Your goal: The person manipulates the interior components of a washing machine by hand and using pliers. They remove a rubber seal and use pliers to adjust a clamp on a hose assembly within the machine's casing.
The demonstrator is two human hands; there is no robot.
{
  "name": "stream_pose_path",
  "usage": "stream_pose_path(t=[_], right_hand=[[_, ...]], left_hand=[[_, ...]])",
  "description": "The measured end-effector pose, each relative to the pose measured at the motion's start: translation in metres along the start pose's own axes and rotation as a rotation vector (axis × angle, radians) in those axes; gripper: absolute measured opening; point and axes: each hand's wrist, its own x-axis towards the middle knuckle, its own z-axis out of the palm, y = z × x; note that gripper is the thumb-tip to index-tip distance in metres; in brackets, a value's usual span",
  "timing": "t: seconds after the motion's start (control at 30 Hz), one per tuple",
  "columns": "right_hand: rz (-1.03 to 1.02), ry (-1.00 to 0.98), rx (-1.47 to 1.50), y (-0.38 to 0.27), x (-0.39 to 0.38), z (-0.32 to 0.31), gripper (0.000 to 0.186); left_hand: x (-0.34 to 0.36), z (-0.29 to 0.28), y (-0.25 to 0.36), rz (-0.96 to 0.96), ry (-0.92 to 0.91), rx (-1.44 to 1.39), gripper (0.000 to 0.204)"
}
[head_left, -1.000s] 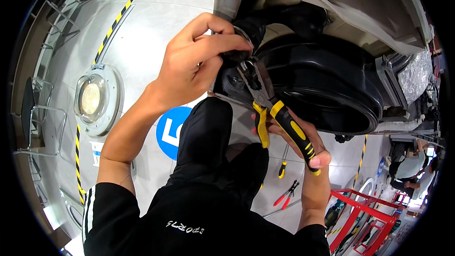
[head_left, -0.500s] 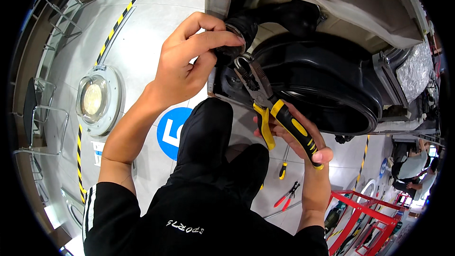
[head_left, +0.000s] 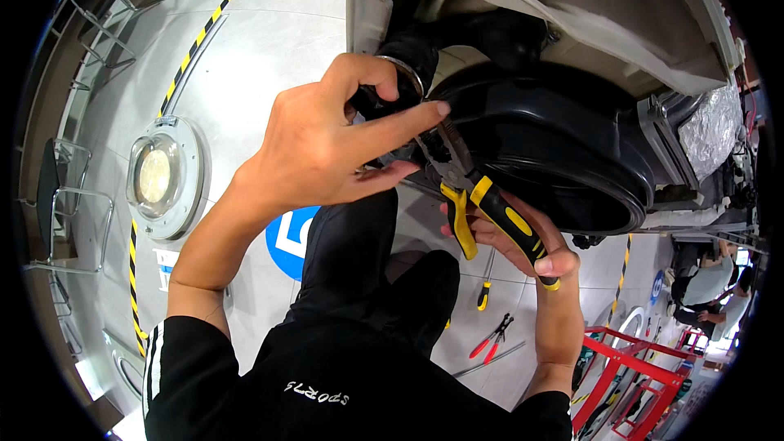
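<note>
My right hand [head_left: 559, 260] grips combination pliers [head_left: 482, 192] with black and yellow handles. Their handles stand apart, and the jaws point up and left. Beside the jaws is my left hand [head_left: 314, 143], its fingers apart and one fingertip at or near the jaw tips. Another finger bends beside a black rubber hose [head_left: 420, 55] with a thin metal hose clamp [head_left: 415, 70] around its end. My left hand partly hides the dark part below the clamp. Just right of the jaws lies the large black rubber door seal [head_left: 531, 118] of an opened washing machine.
A round glass door [head_left: 155, 175] rests on the floor at left. Between my arms on the floor lie a screwdriver [head_left: 484, 294], red-handled pliers [head_left: 492, 339] and a metal rod. A red frame [head_left: 633, 355] stands at lower right. People [head_left: 714, 294] are farther off.
My left hand has moved down and its fingers have spread, away from the clamped hose end toward the pliers' jaws. The clamp shows more clearly. My right hand keeps its hold.
</note>
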Motion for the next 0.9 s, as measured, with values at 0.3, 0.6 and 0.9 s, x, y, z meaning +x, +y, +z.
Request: stream_pose_path(t=[0.3,0.6,0.9], right_hand=[[0.087,0.005,-0.074,-0.009,-0.004,0.001,0.111],[0.24,0.038,-0.109,-0.026,-0.001,0.019,0.111],[0.29,-0.033,-0.351,-0.035,0.0,0.032,0.1]], left_hand=[[0.002,0.009,-0.008,0.078,0.134,0.091,0.045],[0.001,0.01,-0.015,0.098,0.137,-0.001,0.044],[0.001,0.012,-0.016,0.084,0.145,-0.032,0.046]])
